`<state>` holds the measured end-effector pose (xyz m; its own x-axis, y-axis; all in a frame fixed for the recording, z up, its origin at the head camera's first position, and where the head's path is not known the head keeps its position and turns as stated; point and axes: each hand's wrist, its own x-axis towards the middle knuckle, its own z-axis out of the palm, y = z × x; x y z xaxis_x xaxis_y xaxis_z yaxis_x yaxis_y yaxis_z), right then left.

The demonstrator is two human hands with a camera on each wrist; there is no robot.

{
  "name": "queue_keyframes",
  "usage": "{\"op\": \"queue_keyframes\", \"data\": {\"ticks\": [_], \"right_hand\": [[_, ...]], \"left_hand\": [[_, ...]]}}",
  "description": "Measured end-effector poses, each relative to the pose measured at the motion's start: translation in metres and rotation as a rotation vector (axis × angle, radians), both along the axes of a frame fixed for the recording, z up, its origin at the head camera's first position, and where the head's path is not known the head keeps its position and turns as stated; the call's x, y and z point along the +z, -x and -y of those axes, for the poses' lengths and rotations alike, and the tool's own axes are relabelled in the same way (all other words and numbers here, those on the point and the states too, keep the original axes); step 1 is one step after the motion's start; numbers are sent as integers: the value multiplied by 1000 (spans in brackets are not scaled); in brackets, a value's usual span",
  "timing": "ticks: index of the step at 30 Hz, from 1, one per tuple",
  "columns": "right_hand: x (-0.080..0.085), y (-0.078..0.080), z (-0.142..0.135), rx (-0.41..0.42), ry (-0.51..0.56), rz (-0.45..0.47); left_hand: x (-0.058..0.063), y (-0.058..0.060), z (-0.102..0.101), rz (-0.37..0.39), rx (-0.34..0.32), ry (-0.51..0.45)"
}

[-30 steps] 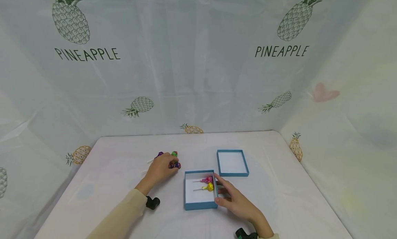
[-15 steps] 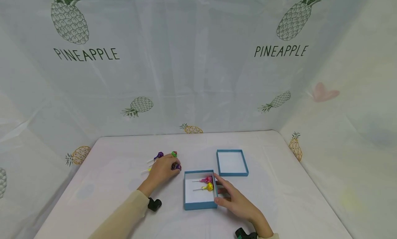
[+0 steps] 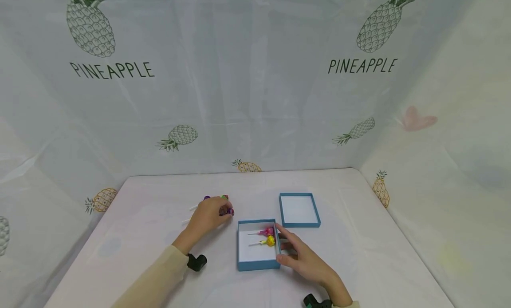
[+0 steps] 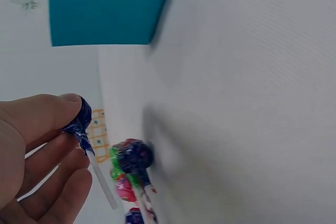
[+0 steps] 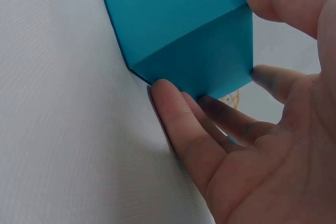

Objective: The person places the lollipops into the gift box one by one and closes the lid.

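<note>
My left hand [image 3: 209,214] pinches a lollipop [image 4: 82,121] in a dark blue wrapper between thumb and fingertips, its white stick slanting down. Just beyond lie several more lollipops, among them another dark blue one [image 4: 135,156], partly hidden by my hand in the head view. At the right, my right hand [image 3: 304,258] grips the blue open box [image 3: 258,266], with thumb at the near corner and fingers along the right wall. Inside the box, a pink lollipop [image 3: 268,231] and a yellow lollipop [image 3: 271,240] lie side by side, heads against the right wall.
Behind the box to the right, the blue-rimmed box lid [image 3: 301,225] lies with its white inside up. A white cloth covers the table [image 3: 359,237], and a pineapple-print curtain [image 3: 255,90] hangs behind and at the sides.
My left hand has shifted slightly over the lollipops, first forward and then back, and now has the dark blue lollipop at its fingertips. My right hand and the box stay put.
</note>
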<state>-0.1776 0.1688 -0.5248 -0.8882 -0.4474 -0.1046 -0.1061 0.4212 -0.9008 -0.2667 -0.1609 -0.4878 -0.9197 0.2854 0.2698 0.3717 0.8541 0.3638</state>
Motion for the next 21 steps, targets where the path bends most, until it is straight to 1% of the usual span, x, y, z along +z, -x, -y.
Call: {"op": "queue_keyframes", "data": {"ticks": [5,12,16,21], "right_hand": [[0,-1,0,1,-2,-5],[0,-1,-1,3,-5,-11],[0,-1,-1,6,-5,-12],[1,-1,-1,4,-3,-10]], "left_hand": [[13,-6,0,-24,-22,-28],[32,-17,-9,-8,-46,-79],[44,-24,-16,-11,-67,-76],[53,-30,-23,-26,-96,-76]]}}
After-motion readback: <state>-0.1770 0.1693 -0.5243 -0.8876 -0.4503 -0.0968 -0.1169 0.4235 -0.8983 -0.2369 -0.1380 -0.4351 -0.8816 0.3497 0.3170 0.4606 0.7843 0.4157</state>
